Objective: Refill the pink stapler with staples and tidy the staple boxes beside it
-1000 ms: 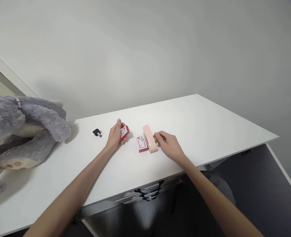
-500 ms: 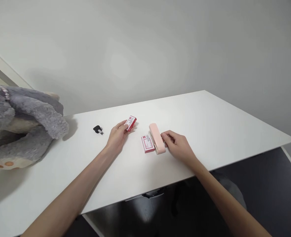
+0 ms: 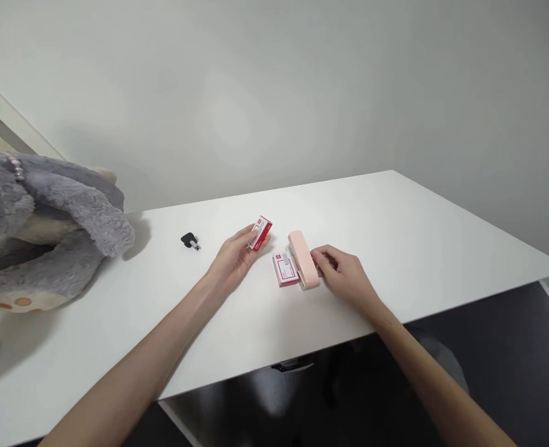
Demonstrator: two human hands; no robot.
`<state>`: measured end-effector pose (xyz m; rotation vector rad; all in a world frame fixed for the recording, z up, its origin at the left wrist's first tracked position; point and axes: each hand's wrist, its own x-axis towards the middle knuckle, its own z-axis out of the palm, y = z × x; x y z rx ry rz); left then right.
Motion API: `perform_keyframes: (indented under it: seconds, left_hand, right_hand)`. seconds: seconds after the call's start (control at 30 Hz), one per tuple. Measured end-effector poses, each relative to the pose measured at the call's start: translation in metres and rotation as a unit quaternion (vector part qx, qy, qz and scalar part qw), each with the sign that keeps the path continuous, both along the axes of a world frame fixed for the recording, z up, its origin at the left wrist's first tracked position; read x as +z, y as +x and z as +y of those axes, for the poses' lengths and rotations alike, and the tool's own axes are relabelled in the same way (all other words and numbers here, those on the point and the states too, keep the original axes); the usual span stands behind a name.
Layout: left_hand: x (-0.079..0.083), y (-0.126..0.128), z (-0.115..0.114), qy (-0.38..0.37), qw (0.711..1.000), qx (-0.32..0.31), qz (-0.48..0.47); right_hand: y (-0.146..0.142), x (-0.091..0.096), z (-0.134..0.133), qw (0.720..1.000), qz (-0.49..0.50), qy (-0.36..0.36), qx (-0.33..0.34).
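Note:
My left hand [image 3: 237, 254] pinches a small red-and-white box [image 3: 261, 233], which looks like a staple box, tilted and held above the desk. To its right a pink stapler [image 3: 303, 259] rests on the white desktop. A second red-and-white box [image 3: 285, 269] lies flat against or just beside the stapler's left side. My right hand [image 3: 342, 270] is closed at the stapler's right side, thumb and bent fingers against it; the fingertips are partly hidden there.
A small black object with a metal tip [image 3: 190, 241] lies left of my left hand. A large grey plush toy [image 3: 69, 217] occupies the desk's left end. The white desk [image 3: 423, 248] backs onto a pale wall [image 3: 302, 87]. Below its front edge is a dark area with a black handle-like part [image 3: 293, 364].
My left hand has shifted slightly right with its box, now tilted so more of the red side shows. The view has moved a little; the stapler and second box keep their places.

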<state>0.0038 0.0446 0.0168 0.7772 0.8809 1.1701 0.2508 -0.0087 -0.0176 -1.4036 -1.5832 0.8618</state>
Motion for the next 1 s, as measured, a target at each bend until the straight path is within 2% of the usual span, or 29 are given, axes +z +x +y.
perform_keyframes:
  seconds: [0.17, 0.3, 0.6, 0.73, 0.83, 1.0]
  left_hand:
    - [-0.001, -0.001, 0.000, 0.032, 0.999, 0.009, 0.042]
    - [-0.001, -0.002, -0.002, 0.027, 0.999, 0.028, 0.033]
    - [0.004, 0.001, -0.008, 0.050, 0.998, 0.003, 0.049]
    - [0.003, 0.002, -0.008, 0.051, 0.997, 0.019, 0.061]
    - [0.003, 0.003, -0.009, 0.056, 0.994, 0.028, 0.095]
    - [0.006, 0.006, -0.016, 0.088, 0.982, 0.005, 0.169]
  right_hand:
    - [0.000, 0.000, 0.000, 1.000, -0.006, -0.004, -0.005]
    - [0.000, 0.001, -0.001, 1.000, -0.005, -0.003, -0.004]
    - [-0.001, 0.002, -0.001, 1.000, -0.003, -0.002, -0.004]
    - [-0.001, 0.002, -0.002, 1.000, -0.001, -0.006, -0.003]
    - [-0.001, 0.002, -0.001, 1.000, -0.002, -0.006, -0.003]
    - [0.000, 0.000, 0.000, 1.000, -0.004, 0.004, -0.003]
